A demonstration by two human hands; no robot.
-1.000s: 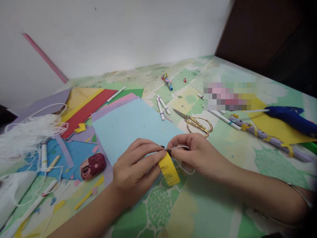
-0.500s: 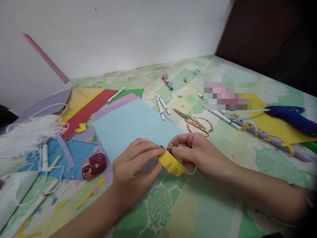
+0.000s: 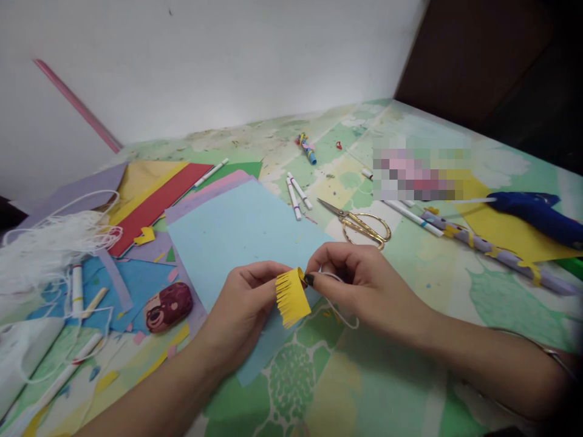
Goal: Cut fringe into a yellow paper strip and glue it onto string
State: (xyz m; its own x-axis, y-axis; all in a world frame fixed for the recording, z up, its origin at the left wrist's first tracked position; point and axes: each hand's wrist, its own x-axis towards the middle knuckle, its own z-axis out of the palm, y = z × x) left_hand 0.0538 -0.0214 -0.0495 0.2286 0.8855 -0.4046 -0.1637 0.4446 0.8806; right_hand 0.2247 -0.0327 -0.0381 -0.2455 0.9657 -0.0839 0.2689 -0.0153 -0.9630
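Note:
A fringed yellow paper strip (image 3: pixel 294 298) hangs between my hands, its cut edge to the left and its top end curled. My left hand (image 3: pixel 248 309) is closed on the strip's left side, with its fingertips partly behind the paper. The thumb and fingers of my right hand (image 3: pixel 350 276) pinch the curled end. A white string (image 3: pixel 339 312) loops out from beneath my right hand. Below the hands lies a light blue sheet (image 3: pixel 237 227) on top of purple and pink ones. Gold-handled scissors (image 3: pixel 362 224) rest open just beyond my right hand.
At the left are tangled white string (image 3: pixel 50 243), a dark red patterned object (image 3: pixel 168 307), coloured sheets and scraps. Two white markers (image 3: pixel 299 193) lie past the blue sheet. A decorated purple tube (image 3: pixel 496 252) and a blue glue gun (image 3: pixel 532 212) are at the right.
The yellow strip has turned so that its fringe points left instead of down and right. My left hand has shifted slightly down. More of the white string shows below my right hand.

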